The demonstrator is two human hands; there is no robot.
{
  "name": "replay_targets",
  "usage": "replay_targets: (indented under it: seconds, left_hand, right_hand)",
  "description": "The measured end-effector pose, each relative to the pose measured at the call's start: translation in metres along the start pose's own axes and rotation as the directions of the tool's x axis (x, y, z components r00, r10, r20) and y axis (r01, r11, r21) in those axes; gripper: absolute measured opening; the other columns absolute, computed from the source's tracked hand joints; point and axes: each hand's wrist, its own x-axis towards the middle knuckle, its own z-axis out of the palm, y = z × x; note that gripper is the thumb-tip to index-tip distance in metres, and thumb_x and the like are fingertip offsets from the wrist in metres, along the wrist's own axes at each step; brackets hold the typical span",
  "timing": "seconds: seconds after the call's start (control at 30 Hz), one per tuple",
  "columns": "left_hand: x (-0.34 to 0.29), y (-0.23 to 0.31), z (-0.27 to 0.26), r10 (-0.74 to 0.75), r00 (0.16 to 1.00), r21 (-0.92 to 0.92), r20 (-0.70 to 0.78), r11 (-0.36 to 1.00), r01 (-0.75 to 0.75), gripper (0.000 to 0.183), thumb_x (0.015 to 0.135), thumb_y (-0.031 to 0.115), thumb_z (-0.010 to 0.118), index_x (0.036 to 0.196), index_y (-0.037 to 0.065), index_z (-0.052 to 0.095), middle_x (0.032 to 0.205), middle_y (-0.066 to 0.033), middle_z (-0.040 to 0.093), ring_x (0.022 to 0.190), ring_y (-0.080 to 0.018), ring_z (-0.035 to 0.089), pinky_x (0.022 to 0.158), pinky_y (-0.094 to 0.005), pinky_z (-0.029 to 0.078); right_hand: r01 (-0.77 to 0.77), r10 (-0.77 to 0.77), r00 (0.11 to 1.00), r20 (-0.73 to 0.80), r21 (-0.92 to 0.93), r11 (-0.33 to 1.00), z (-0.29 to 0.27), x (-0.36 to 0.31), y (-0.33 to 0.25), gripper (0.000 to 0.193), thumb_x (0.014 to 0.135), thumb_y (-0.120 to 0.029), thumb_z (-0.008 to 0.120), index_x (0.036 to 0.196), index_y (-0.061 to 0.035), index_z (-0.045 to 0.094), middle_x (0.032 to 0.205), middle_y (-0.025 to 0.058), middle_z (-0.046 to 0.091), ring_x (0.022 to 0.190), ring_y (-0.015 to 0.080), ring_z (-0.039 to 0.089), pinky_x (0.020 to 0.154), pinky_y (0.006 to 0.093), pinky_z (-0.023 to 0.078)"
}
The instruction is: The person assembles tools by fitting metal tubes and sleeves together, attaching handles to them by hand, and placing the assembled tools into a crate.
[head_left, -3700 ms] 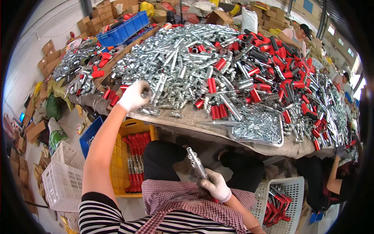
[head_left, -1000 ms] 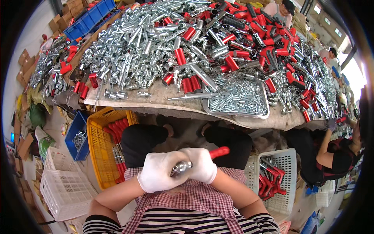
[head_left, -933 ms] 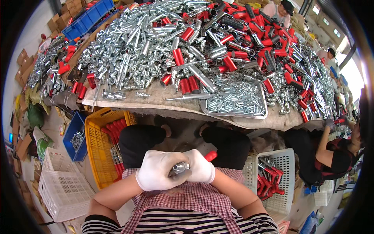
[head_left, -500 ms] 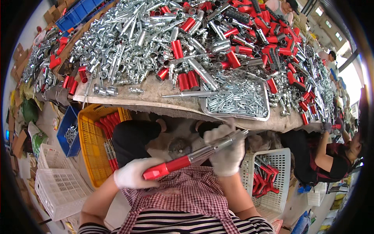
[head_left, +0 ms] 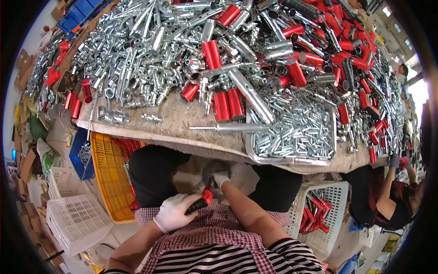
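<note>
My left hand [head_left: 175,213], in a white glove, is closed around a tubular tool with a red body and black grip [head_left: 199,205]. The tool points away from me and down between my knees; its far end is hard to make out. My right hand [head_left: 221,178], also white-gloved, is low between the knees beside that far end. Its fingers are mostly hidden, so its grip cannot be read. A dark round object [head_left: 214,169] lies beneath, close to the right hand. Both hands are below the front edge of the worktable [head_left: 173,132].
Heaped on the table are metal tubes and fittings [head_left: 137,59] and red parts [head_left: 212,55]. A metal tray [head_left: 292,160] holds small pins. A yellow crate [head_left: 107,178] and white crates [head_left: 75,219] stand left, another white crate [head_left: 335,214] right. A co-worker [head_left: 388,201] sits far right.
The tool has swung from lying across my lap to pointing down and away. My right hand has moved down and left between the knees. The view has shifted, and my knees are wider apart.
</note>
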Motion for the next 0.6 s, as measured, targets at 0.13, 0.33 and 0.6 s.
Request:
replay_targets:
  seconds: [0.13, 0.33, 0.6]
  left_hand:
    - [0.009, -0.008, 0.021, 0.050, 0.996, 0.045, -0.080, 0.998, -0.046, 0.048, 0.074, 0.025, 0.079, 0.117, 0.010, 0.065, 0.095, -0.0122, 0.069, 0.081, -0.0317, 0.067, 0.073, -0.0393, 0.055]
    - [0.023, -0.015, 0.042, 0.091, 0.987, 0.053, -0.129, 0.995, -0.085, 0.047, 0.073, 0.027, 0.079, 0.115, 0.010, 0.066, 0.092, -0.0121, 0.068, 0.077, -0.0303, 0.067, 0.068, -0.0386, 0.055]
    - [0.045, 0.010, 0.064, -0.073, 0.982, -0.011, -0.175, 0.997, 0.072, 0.048, 0.079, 0.026, 0.074, 0.121, 0.009, 0.059, 0.094, -0.0156, 0.067, 0.084, -0.0335, 0.068, 0.073, -0.0417, 0.055]
  right_hand:
    - [-0.172, 0.166, 0.980, 0.107, 0.041, 0.984, 0.043, 0.058, 0.088, 0.038, 0.086, -0.037, 0.058, 0.091, -0.0018, 0.073, 0.088, 0.0143, 0.071, 0.077, 0.0246, 0.064, 0.074, 0.0388, 0.049]
    - [-0.065, 0.059, 0.998, 0.037, 0.203, 0.977, 0.055, 0.068, 0.101, 0.030, 0.083, -0.032, 0.063, 0.087, -0.0026, 0.070, 0.081, 0.0109, 0.067, 0.074, 0.0216, 0.062, 0.064, 0.0374, 0.049]
    - [-0.145, 0.132, 0.986, 0.097, 0.142, 0.979, 0.009, 0.051, 0.051, 0.040, 0.088, -0.036, 0.051, 0.106, -0.0047, 0.068, 0.108, 0.0166, 0.066, 0.098, 0.0310, 0.062, 0.083, 0.0395, 0.048]
